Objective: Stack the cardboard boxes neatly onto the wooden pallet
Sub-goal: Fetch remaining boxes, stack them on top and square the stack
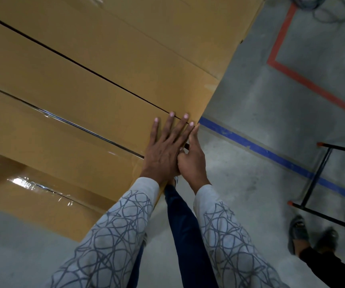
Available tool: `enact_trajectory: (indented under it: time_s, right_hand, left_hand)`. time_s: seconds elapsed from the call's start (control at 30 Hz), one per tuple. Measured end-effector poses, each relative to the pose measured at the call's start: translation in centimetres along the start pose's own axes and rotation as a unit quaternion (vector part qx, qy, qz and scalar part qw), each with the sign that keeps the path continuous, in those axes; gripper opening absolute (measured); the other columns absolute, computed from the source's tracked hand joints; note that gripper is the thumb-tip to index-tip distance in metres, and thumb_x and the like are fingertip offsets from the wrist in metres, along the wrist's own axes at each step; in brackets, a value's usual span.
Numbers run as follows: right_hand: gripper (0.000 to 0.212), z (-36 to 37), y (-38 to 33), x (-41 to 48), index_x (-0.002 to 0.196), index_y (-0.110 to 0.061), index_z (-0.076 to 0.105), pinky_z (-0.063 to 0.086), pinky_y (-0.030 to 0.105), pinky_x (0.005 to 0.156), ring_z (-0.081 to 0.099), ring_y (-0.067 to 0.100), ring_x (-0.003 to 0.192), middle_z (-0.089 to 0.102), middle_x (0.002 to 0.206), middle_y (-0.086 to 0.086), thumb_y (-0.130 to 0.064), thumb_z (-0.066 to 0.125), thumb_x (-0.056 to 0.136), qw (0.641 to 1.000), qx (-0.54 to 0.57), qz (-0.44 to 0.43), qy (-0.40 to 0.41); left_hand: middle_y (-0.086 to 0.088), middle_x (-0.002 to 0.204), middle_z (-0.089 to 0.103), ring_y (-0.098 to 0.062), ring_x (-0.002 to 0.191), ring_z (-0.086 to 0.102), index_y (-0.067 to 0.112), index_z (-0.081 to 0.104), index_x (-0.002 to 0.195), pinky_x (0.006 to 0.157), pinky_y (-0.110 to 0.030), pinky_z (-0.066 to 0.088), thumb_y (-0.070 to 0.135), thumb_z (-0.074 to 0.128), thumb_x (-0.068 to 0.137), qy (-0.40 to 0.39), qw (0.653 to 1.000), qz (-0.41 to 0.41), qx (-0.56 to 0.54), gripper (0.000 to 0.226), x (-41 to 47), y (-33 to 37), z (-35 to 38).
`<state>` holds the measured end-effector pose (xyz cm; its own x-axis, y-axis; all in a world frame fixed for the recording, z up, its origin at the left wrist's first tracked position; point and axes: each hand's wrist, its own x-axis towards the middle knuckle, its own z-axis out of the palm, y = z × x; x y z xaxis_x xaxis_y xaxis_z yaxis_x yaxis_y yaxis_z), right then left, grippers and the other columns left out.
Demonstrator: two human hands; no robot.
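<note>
Left hand [163, 150] flat, fingers spread, palm down on top of the cardboard boxes [88, 80], at their near right corner. Right hand [192, 159] open against that corner's side edge, touching the left hand. Boxes lie side by side, narrow seams between; concrete floor [261, 121] beside them

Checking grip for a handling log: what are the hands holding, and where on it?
Nothing is gripped. The left hand lies flat, fingers spread, on the cardboard box top by its corner; the right hand presses its end face.
</note>
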<state>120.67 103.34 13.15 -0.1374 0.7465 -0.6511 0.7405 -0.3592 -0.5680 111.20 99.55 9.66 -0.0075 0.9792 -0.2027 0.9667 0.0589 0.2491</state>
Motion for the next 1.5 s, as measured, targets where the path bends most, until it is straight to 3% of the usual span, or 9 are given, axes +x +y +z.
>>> enact_trajectory:
  time_s: [0.27, 0.5, 0.73, 1.03, 1.1, 1.2, 1.27, 1.37, 1.5]
  right_hand:
    - [0.084, 0.2, 0.3, 0.0, 0.165, -0.041, 0.003, 0.038, 0.022, 0.099, 0.054, 0.015, 0.135, 0.028, 0.168, -0.014, -0.012, 0.051, 0.102, 1.0, 0.009, 0.003, 0.005]
    - [0.085, -0.3, 0.5, 0.1, 0.166, -0.036, 0.004, 0.032, 0.018, 0.1, 0.046, 0.014, 0.142, 0.024, 0.169, -0.013, -0.007, 0.052, 0.102, 1.0, -0.003, -0.009, -0.002]
    - [0.088, -0.3, 0.7, 0.2, 0.165, -0.034, 0.004, 0.037, 0.024, 0.107, 0.046, 0.016, 0.143, 0.028, 0.169, -0.008, -0.004, 0.054, 0.1, 1.0, -0.014, -0.017, -0.009]
    - [0.094, -0.5, 0.2, 0.3, 0.165, -0.031, -0.01, 0.044, 0.031, 0.104, 0.04, 0.015, 0.146, 0.011, 0.172, -0.014, -0.015, 0.056, 0.1, 0.997, -0.047, -0.047, -0.03]
    - [0.088, -0.8, -0.2, 0.2, 0.165, -0.035, -0.003, 0.045, 0.033, 0.108, 0.044, 0.015, 0.143, 0.02, 0.17, -0.011, -0.017, 0.054, 0.101, 0.999, 0.001, -0.033, -0.036]
    - [0.063, -2.8, -0.8, 0.8, 0.156, -0.038, 0.041, 0.047, 0.037, 0.109, 0.058, 0.016, 0.131, 0.058, 0.147, -0.006, -0.011, 0.052, 0.1, 0.992, 0.11, 0.027, 0.046]
    - [0.051, -4.7, -1.3, 2.4, 0.146, -0.028, 0.058, 0.045, 0.036, 0.112, 0.058, 0.019, 0.13, 0.064, 0.137, -0.004, -0.006, 0.052, 0.1, 0.982, 0.132, 0.042, 0.131]
    - [0.047, -7.4, -3.1, 6.1, 0.152, -0.026, 0.05, 0.041, 0.04, 0.116, 0.053, 0.015, 0.136, 0.055, 0.151, -0.004, -0.021, 0.056, 0.105, 0.964, 0.178, 0.024, 0.195]
    - [0.056, -10.8, -6.3, 13.3, 0.161, -0.032, 0.033, 0.036, 0.042, 0.121, 0.04, 0.012, 0.147, 0.041, 0.162, -0.003, -0.029, 0.052, 0.108, 0.955, 0.208, -0.049, 0.204]
  left_hand:
    - [-0.003, 0.173, -0.009, -0.034, 0.158, -0.01, 0.023, 0.001, 0.166, 0.124, -0.063, 0.006, 0.061, 0.049, 0.091, 0.008, 1.0, 0.0, -0.001, 0.096, -0.1, 0.0, 0.2]
    - [-0.003, 0.173, -0.01, -0.034, 0.158, -0.011, 0.023, -0.002, 0.166, 0.123, -0.064, 0.006, 0.049, 0.047, 0.095, 0.005, 1.0, 0.002, 0.0, 0.09, -0.1, 0.2, 0.2]
    - [-0.004, 0.173, -0.011, -0.033, 0.158, -0.011, 0.022, -0.002, 0.166, 0.124, -0.063, 0.005, 0.05, 0.049, 0.096, 0.012, 1.0, 0.004, 0.016, 0.091, -0.1, 0.2, 0.1]
    - [-0.004, 0.173, 0.006, -0.032, 0.159, 0.003, 0.019, 0.02, 0.164, 0.121, -0.066, 0.015, 0.042, 0.063, 0.091, 0.058, 0.997, 0.015, -0.043, 0.088, -0.2, 0.0, -0.3]
    - [-0.006, 0.172, 0.015, -0.03, 0.159, 0.009, 0.014, 0.032, 0.161, 0.12, -0.066, 0.019, 0.038, 0.064, 0.091, 0.079, 0.99, 0.026, -0.11, 0.081, 0.0, 0.0, -0.5]
    - [-0.01, 0.161, 0.041, -0.029, 0.156, 0.023, 0.011, 0.057, 0.145, 0.122, -0.061, 0.02, 0.027, 0.051, 0.091, 0.129, 0.972, 0.03, -0.194, 0.057, 1.6, 0.3, -1.6]
    - [-0.011, 0.148, 0.056, -0.03, 0.151, 0.034, 0.011, 0.066, 0.135, 0.123, -0.057, 0.021, 0.022, 0.047, 0.094, 0.171, 0.967, 0.012, -0.188, 0.046, 4.1, 0.9, -2.9]
    - [-0.011, 0.155, 0.049, -0.031, 0.152, 0.032, 0.01, 0.057, 0.145, 0.123, -0.055, 0.023, 0.024, 0.047, 0.101, 0.192, 0.97, -0.004, -0.146, 0.047, 9.7, 2.1, -4.5]
    - [-0.01, 0.17, 0.022, -0.032, 0.158, 0.015, 0.008, 0.032, 0.16, 0.126, -0.053, 0.015, 0.031, 0.049, 0.103, 0.14, 0.987, 0.024, -0.068, 0.064, 18.7, 2.5, -4.8]
